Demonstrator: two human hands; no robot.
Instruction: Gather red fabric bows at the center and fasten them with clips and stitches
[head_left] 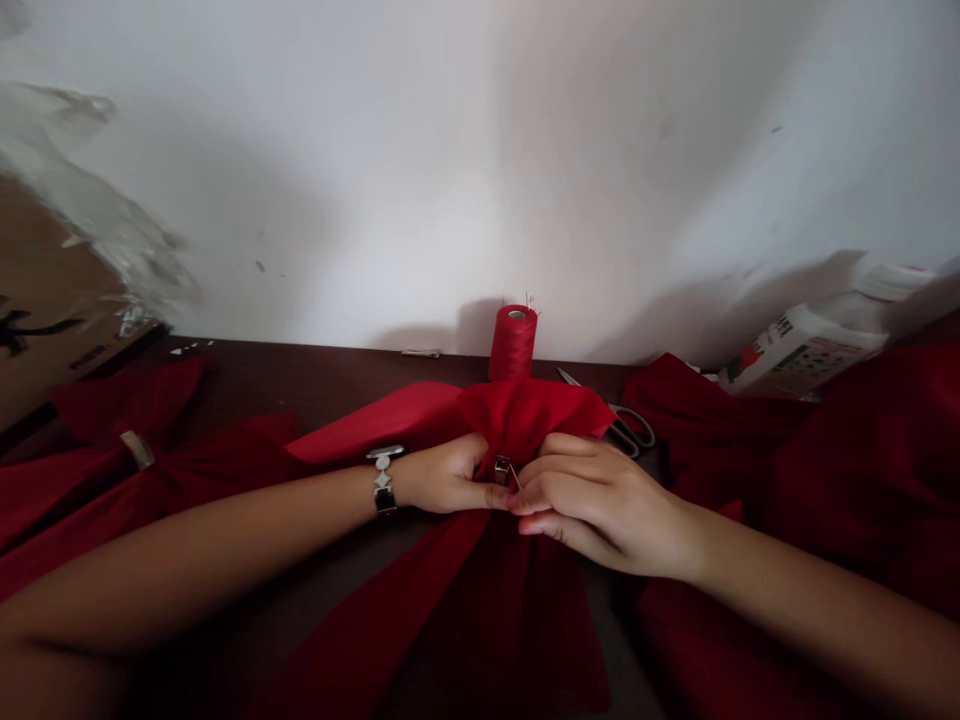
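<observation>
- Pinching gathered red cloth (525, 415) with left grip (450, 480), pressed together.
- Pinching metal clip (502, 468) with right grip (592, 500).
- Risking pleats springing loose through any slackening pinch.

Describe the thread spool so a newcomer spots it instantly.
Follow the white wall down to the back edge of the dark table, at its middle. There, just behind the red fabric that the left hand and right hand pinch, stands the thread spool. It is the only upright cylinder, wound red with a pale core; the scissors to its right lie flat.
</observation>
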